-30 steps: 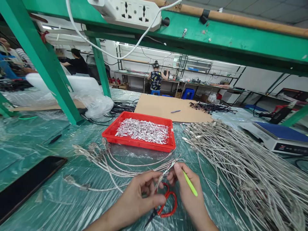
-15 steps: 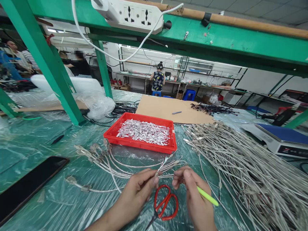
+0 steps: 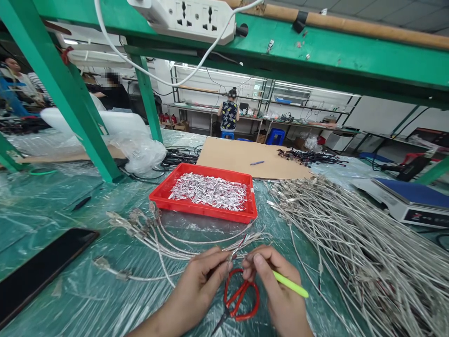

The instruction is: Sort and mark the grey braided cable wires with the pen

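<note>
My left hand (image 3: 199, 285) pinches the end of a thin grey cable (image 3: 236, 250) near the table's front edge. My right hand (image 3: 277, 290) meets it at the same cable tip and also holds a lime-green tool (image 3: 289, 284) that sticks out to the right. Red-handled scissors (image 3: 240, 297) lie on the plastic sheet under and between both hands. A small bundle of grey cables (image 3: 157, 234) with metal connectors fans out to the left of the hands. Beyond them stands a red tray (image 3: 157, 193) filled with small silvery foil pieces (image 3: 208, 190).
A big heap of grey cables (image 3: 351, 238) covers the right side. A black phone (image 3: 38, 269) lies front left, a scale (image 3: 403, 199) far right, cardboard (image 3: 242, 157) behind the tray. Green frame posts (image 3: 66, 93) rise at left; a power strip (image 3: 189, 16) hangs overhead. People work in the background.
My hands separated briefly, then closed together again on the cable tip above the scissors. The green tool swung from upright to pointing right.
</note>
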Demonstrator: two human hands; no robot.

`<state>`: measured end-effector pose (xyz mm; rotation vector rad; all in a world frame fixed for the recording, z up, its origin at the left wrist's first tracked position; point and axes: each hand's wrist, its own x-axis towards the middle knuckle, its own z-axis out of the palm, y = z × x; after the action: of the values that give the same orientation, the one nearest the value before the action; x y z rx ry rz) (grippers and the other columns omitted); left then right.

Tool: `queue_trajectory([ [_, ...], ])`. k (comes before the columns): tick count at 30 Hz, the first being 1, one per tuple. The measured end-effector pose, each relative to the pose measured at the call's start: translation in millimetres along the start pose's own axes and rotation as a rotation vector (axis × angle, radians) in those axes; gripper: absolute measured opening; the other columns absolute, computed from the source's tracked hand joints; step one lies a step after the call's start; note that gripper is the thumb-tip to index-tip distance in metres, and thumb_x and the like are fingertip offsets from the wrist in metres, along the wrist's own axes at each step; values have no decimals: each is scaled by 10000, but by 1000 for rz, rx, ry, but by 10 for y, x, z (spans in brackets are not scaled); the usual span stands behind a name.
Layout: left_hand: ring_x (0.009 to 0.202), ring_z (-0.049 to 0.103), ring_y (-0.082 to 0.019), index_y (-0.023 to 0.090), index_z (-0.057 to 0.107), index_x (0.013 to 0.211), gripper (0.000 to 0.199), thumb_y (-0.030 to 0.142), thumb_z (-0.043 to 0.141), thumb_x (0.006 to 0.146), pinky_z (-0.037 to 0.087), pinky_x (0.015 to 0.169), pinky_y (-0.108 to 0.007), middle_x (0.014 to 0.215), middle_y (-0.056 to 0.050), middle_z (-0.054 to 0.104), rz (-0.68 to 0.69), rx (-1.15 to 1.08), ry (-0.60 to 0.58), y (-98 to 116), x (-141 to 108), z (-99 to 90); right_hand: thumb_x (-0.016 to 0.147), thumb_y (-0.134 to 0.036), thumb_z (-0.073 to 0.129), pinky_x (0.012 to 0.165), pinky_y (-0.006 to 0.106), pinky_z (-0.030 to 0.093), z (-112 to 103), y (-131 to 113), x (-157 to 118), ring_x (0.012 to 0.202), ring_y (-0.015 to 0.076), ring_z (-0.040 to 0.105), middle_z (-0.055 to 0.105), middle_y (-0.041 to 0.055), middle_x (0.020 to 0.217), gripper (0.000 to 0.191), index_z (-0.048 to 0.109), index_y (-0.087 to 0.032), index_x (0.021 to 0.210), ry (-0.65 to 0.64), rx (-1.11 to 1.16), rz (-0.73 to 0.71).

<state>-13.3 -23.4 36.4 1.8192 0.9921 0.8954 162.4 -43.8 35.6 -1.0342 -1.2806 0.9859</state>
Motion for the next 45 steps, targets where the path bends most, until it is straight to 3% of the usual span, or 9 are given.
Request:
queue_trajectory([
  [6,785,568,-180,217,724,962,288,324,458,990,412,714,-251,809,-23,623,0,-8,4,10,7,2,952,-396,538,633,245,485,-8,-3,-8,639,150,608,647,24,687,297,648,-181,778,-5,2,-11],
  [18,748,535,-162,195,680,821,291,312,470,985,387,698,-231,747,-1,568,-2,3,0,26,27,-18,947,-435,527,608,234,478,13,-29,-6,615,147,613,651,25,659,348,640,-174,745,-58,-55,30],
  [28,703,495,-152,168,641,749,343,361,475,979,382,692,-245,758,-4,577,-79,-233,-85,16,32,-30,909,-467,584,608,250,504,45,-73,23,612,152,626,662,39,664,359,645,-161,731,-60,74,101],
  [33,716,497,-157,161,664,771,350,357,466,984,379,695,-249,763,-13,583,-60,-219,-85,27,42,-37,900,-455,615,599,244,505,52,-15,26,598,141,622,666,34,665,340,649,-153,747,-68,235,165],
  [42,724,511,-165,163,705,810,334,353,487,978,390,687,-245,739,-18,572,-28,-107,-31,18,25,-49,842,-375,720,538,232,520,136,114,60,555,121,611,682,33,678,251,684,-140,761,-39,769,382],
  [45,726,531,-170,167,707,814,339,354,478,980,409,692,-250,745,-23,588,-16,-102,-14,7,21,-38,814,-370,749,535,237,528,155,129,63,555,125,611,681,37,673,248,690,-135,763,-37,830,425],
])
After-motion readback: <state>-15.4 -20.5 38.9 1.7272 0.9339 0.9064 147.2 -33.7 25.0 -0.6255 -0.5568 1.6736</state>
